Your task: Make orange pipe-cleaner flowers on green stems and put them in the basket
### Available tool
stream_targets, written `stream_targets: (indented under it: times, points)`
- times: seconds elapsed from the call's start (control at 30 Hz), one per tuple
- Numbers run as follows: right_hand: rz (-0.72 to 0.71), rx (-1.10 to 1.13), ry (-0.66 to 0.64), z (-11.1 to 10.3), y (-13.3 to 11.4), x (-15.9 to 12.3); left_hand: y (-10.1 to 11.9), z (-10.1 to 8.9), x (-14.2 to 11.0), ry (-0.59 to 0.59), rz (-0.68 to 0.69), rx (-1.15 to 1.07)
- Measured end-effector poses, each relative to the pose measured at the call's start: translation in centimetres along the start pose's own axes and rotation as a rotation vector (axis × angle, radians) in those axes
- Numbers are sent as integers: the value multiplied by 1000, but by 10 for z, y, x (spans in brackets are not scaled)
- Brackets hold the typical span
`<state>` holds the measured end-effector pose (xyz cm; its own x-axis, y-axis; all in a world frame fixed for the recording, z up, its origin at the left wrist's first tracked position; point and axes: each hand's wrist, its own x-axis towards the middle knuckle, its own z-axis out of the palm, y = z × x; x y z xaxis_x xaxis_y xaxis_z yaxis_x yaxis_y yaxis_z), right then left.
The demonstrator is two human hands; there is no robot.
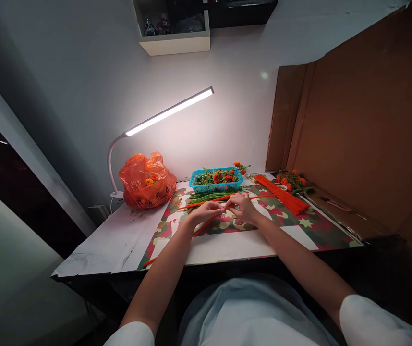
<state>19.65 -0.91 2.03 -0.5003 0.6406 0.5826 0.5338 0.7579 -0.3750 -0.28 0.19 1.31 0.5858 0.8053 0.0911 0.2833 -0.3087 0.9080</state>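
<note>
My left hand [208, 211] and my right hand [241, 207] meet over the patterned mat [310, 228] near the middle of the table. Both are closed in a pinch on a thin orange pipe cleaner [206, 224] that runs down to the left from between the fingers. A second orange pipe cleaner [206, 202] and several green ones [206, 196] lie just beyond my hands. A bundle of orange pipe cleaners [281, 194] lies to the right.
A blue basket [215, 186] with orange flowers and green stems stands behind my hands. An orange plastic bag [147, 181] sits at the back left beside a lit desk lamp [168, 111]. Finished orange flowers [292, 179] lie by a cardboard wall [353, 134] on the right.
</note>
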Motion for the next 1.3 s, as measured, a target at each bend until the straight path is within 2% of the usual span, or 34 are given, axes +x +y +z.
stream_targets:
  times: [0.23,0.4,0.57,0.77,1.07,1.3]
  points:
    - [-4,36,-198,-8,4,-1,5,2,-3,-34,-21,213]
    - [110,26,-230,-7,6,-2,8,8,-4,62,20,393]
    - [237,-12,-202,-1,4,0,3,13,0,170,103,543]
    - [302,66,-150,5,10,2,5,20,3,306,158,665]
    - [395,22,-151,11,12,3,7,26,5,351,120,796]
    - [389,-56,-115,14,7,2,4,24,6,330,146,735]
